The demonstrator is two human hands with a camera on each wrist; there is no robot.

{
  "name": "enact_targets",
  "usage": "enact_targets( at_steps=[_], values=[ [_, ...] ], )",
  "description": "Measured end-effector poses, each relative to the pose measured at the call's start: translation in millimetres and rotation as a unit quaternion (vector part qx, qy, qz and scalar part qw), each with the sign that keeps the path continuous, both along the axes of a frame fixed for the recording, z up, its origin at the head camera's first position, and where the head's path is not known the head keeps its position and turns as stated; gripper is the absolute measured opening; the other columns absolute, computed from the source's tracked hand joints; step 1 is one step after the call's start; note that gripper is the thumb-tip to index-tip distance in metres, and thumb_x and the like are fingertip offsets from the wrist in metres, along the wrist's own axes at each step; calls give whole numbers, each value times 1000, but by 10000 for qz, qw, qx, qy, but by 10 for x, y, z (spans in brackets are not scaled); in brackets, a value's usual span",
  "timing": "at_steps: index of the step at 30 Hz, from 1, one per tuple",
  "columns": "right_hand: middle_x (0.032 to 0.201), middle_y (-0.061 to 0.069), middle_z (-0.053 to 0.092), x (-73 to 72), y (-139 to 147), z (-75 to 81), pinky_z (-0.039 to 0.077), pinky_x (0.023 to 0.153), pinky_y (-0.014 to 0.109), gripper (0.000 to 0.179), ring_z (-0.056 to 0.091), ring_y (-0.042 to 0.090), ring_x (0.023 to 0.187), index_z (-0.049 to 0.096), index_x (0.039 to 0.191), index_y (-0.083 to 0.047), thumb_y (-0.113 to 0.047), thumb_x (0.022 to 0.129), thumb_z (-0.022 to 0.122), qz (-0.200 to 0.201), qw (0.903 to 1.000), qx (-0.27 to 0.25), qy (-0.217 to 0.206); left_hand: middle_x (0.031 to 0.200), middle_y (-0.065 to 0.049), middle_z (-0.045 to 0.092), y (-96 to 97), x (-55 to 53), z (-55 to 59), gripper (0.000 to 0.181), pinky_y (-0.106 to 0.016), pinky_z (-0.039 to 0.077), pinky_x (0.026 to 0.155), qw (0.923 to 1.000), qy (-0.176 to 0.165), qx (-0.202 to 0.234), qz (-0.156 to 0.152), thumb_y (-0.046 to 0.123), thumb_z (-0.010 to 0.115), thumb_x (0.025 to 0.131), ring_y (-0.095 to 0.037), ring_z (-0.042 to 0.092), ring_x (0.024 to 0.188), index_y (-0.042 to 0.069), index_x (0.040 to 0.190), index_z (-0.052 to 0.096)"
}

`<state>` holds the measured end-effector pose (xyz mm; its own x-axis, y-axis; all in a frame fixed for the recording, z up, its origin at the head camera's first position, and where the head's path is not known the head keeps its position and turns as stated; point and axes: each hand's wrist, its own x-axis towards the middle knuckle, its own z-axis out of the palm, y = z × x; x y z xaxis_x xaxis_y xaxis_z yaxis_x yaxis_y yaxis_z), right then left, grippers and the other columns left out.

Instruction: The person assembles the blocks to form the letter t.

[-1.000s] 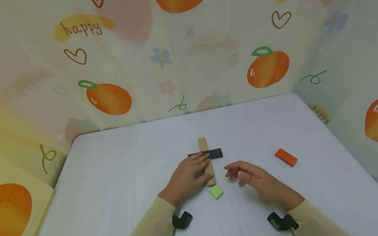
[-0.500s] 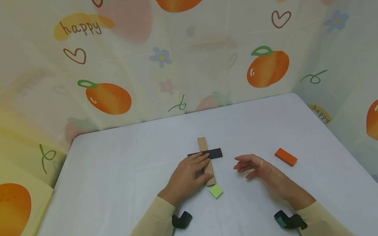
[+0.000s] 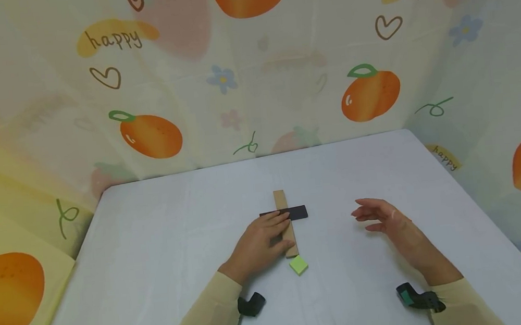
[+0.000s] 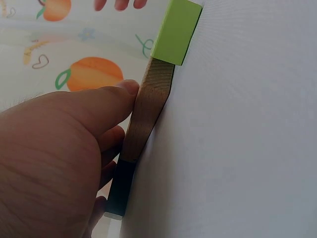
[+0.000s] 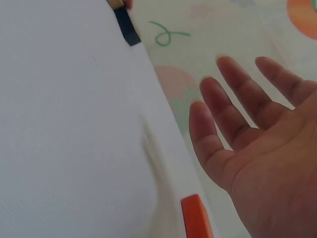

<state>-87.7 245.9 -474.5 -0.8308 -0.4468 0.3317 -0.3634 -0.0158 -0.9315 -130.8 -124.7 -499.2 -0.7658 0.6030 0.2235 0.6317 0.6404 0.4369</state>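
My left hand rests on a crossed arrangement, its fingertips on the black block and its thumb on the wooden strip. The black block lies across the strip. At the strip's near end sits a light green block; in the left wrist view the green block meets the end of the wood. Off to the right, my right hand hovers above the table with fingers loosely extended, holding nothing. An orange block lies below it in the right wrist view; in the head view this hand hides it.
All the blocks lie on a white-covered table. Behind and beside it hangs a pale curtain printed with oranges and hearts. A dark wrist camera is strapped on each forearm.
My right hand has moved right and away from the crossed blocks, coming over the orange block, which it now covers in the head view. The left hand has stayed in place.
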Motion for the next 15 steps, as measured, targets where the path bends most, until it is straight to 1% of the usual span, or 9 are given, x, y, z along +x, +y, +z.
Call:
enact_targets(
  at_steps=[3, 6, 8, 10, 13, 15],
  values=[
    [144, 24, 57, 1, 76, 0, 46, 106, 35, 74, 55, 33, 133, 41, 162, 2, -56, 118, 25, -134, 9999, -83, -25, 160, -3, 56, 1, 3, 3, 59, -43, 35, 125, 10000, -5, -14, -11, 40, 76, 105, -23, 45, 153, 4, 150, 65],
    [145, 22, 57, 9, 136, 11, 46, 106, 33, 75, 55, 30, 134, 39, 162, 6, -54, 118, 27, -278, 9995, -170, -24, 160, -4, 56, 1, 4, 8, 59, -43, 35, 125, 10000, -18, -3, -19, 40, 76, 105, -24, 45, 153, 4, 150, 65],
    [145, 22, 57, 12, 172, 19, 45, 108, 31, 75, 54, 29, 134, 36, 162, 9, -52, 119, 28, -366, 9990, -259, 5, 160, -4, 56, 2, 5, 12, 58, -43, 35, 125, 10000, -26, 5, -23, 40, 76, 105, -24, 45, 152, 4, 150, 65],
    [145, 20, 58, 16, 205, 29, 45, 109, 30, 73, 55, 27, 134, 36, 162, 9, -50, 119, 29, -458, 9981, -402, 2, 160, -4, 56, 3, 5, 15, 58, -44, 35, 125, 10000, -23, -5, -21, 40, 76, 105, -24, 45, 153, 4, 150, 65],
    [145, 21, 57, 19, 252, 45, 45, 112, 30, 68, 54, 28, 136, 35, 162, 10, -44, 120, 29, -515, 9965, -660, 68, 160, -4, 56, 1, 5, 16, 58, -44, 35, 125, 10000, -16, -27, -13, 40, 76, 106, -24, 45, 153, 4, 150, 65],
    [144, 21, 57, 23, 282, 53, 44, 112, 31, 65, 53, 28, 136, 36, 162, 9, -40, 121, 29, -632, 9951, -756, 99, 160, -4, 56, -2, 5, 16, 58, -44, 35, 125, 10000, -17, -32, -9, 40, 76, 106, -24, 45, 153, 4, 150, 65]
  ],
)
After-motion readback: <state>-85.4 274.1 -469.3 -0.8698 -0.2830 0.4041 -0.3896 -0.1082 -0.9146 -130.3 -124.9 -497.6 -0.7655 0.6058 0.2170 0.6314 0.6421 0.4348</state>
